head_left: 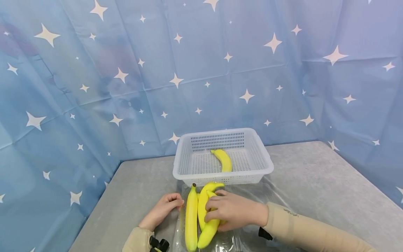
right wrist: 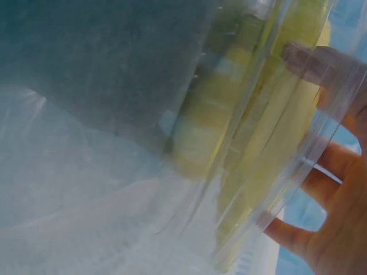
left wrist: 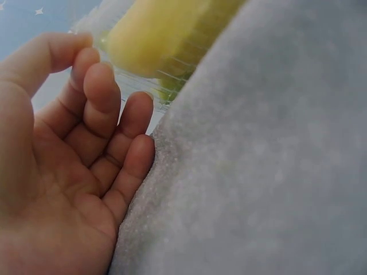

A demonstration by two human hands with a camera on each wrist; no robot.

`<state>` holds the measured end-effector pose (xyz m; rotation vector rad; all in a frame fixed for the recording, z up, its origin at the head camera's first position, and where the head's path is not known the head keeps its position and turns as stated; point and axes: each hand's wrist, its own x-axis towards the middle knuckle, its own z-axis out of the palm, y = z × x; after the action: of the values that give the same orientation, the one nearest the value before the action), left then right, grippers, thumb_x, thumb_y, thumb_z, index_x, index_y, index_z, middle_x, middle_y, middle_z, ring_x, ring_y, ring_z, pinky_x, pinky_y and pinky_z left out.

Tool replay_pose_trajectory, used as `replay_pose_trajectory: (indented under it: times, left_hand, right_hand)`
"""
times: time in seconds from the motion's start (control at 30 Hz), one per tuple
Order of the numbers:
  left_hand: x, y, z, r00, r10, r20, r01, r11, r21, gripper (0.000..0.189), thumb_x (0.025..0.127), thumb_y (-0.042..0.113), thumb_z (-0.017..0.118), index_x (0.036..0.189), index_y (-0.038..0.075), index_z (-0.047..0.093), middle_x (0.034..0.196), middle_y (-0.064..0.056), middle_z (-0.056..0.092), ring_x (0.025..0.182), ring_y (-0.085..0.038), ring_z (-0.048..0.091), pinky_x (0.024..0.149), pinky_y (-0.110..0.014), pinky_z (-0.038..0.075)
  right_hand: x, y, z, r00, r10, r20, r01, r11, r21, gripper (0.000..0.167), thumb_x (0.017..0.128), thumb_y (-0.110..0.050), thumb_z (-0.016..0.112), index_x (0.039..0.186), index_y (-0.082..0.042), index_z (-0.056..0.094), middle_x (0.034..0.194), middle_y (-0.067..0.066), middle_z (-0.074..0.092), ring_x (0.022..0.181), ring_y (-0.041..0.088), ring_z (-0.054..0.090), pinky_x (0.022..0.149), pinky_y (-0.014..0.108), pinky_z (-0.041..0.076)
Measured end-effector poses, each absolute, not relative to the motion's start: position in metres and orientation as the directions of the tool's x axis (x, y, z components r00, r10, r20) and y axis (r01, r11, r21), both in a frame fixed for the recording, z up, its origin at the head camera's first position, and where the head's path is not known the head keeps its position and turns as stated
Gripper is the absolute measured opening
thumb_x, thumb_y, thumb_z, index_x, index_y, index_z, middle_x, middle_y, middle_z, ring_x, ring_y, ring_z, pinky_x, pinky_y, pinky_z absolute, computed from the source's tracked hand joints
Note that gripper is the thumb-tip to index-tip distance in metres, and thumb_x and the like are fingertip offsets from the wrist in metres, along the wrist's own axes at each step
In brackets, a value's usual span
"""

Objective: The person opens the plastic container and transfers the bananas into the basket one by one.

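Several yellow bananas lie in a clear plastic container [head_left: 177, 238] in the head view. My right hand [head_left: 231, 211] has its fingers curled over the top of the rightmost banana [head_left: 208, 233] and grips it. Beside it lies a straighter banana [head_left: 191, 224] with a dark tip, and a curved banana [head_left: 203, 204] is between them. At the container's left edge, my left hand [head_left: 163, 210] pinches the clear rim between thumb and fingertips [left wrist: 98, 77]. Through clear plastic, the right wrist view shows the right hand [right wrist: 338, 189] against a banana [right wrist: 281, 126].
Behind the container stands a white perforated basket [head_left: 223, 176] with one banana [head_left: 224, 160] inside. The grey tabletop [head_left: 315, 175] extends to both sides. A blue star-patterned cloth [head_left: 201, 63] hangs behind and along the sides.
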<state>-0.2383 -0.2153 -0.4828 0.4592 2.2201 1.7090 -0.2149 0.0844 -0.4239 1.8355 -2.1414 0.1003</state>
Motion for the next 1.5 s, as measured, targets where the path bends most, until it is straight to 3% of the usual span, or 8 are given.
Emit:
replay_pose_trajectory:
  times: [0.9,1.5]
  left_hand:
    - [-0.238,-0.215,-0.483,-0.908,0.418,-0.032,0.071,0.230,0.971,0.025,0.092,0.013,0.060,0.071,0.002,0.050,0.069,-0.001,0.052,0.071,-0.019,0.051,0.076,-0.036,0.041]
    - [-0.238,-0.216,-0.487,-0.907,0.419,-0.046,0.060,0.236,0.970,0.026,0.092,0.017,0.060,0.069,0.008,0.051,0.066,0.000,0.052,0.071,-0.017,0.052,0.078,-0.036,0.041]
  right_hand:
    - [-0.226,0.089,-0.422,-0.087,-0.954,0.288,-0.986,0.124,0.112,0.041,0.082,-0.036,0.076,0.119,-0.026,0.062,0.112,-0.011,0.057,0.105,0.007,0.052,0.086,0.035,0.045]
    - [-0.222,0.094,-0.410,-0.055,-0.932,0.358,-0.978,0.123,0.169,0.044,0.079,-0.035,0.079,0.118,-0.026,0.061,0.110,-0.010,0.056,0.103,0.008,0.052,0.092,0.040,0.045]
